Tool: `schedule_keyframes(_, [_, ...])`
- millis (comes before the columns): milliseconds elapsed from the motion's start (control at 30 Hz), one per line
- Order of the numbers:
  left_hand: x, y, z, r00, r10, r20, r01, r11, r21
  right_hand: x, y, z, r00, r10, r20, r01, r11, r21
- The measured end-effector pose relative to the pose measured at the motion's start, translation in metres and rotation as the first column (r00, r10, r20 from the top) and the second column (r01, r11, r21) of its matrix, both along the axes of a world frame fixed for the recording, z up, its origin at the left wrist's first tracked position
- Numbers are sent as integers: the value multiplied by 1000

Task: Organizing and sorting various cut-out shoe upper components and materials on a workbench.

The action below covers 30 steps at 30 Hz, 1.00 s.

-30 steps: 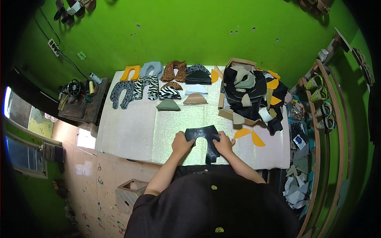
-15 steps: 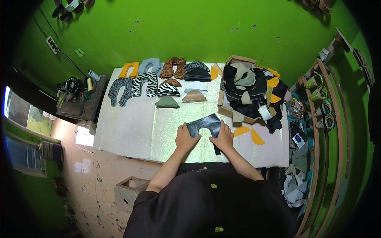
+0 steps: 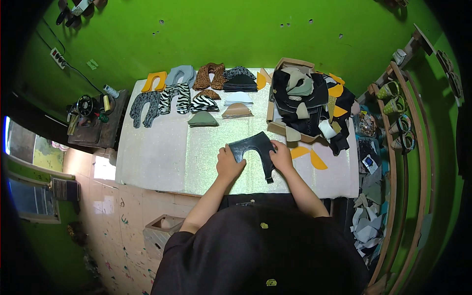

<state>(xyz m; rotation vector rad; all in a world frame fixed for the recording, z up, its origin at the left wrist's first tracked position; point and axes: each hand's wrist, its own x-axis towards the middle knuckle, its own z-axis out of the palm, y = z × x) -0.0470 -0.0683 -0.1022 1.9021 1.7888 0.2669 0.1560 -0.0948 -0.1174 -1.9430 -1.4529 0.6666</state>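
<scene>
Between my two hands is a stack of black U-shaped leather-like pieces (image 3: 251, 141), its curved opening facing me. My left hand (image 3: 229, 164) is closed on its left leg, with the thumb along the inner edge. My right hand (image 3: 281, 157) grips the outer edge of the right leg, whose lower end stays uncovered and shows several layers. The stack is over the pale, glittery table cover (image 3: 162, 164); whether it rests flat there I cannot tell. Two yellow half-round pieces (image 3: 318, 160) lie just right of my right hand.
Stacks of cut pieces stand at the back left: zebra-striped (image 3: 175, 98), leopard-print (image 3: 209, 76), yellow (image 3: 154, 81) and green (image 3: 203, 119). A cardboard box (image 3: 276, 129) overflows with scraps at the back right. A wooden rack (image 3: 412, 115) with sandals borders the right side.
My right hand has shifted up and outward along the stack, so more of its right leg shows. My left hand keeps its hold. The whole view has moved slightly.
</scene>
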Motion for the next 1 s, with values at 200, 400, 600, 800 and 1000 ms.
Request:
schedule_keyframes(200, [-1,-2,0,1000,-10,3,9,1000,11,7,-13,-17,995,0,-100,-6,998,-57])
schedule_keyframes(400, [-1,-4,-7,1000,-5,2,4,999,49,1,-25,-15,993,38,112,-29,996,-87])
schedule_keyframes(600, [-1,-5,-17,999,-17,-29,20,996,90,-14,-29,1,950,67,304,-23,989,-147])
schedule_keyframes(800, [2,-9,-26,1000,-19,-6,20,993,118,-24,-34,-2,906,86,414,-25,989,-149])
schedule_keyframes(1000, [0,-10,-32,997,-38,-60,47,986,160,-27,-37,-7,897,57,438,-9,994,-112])
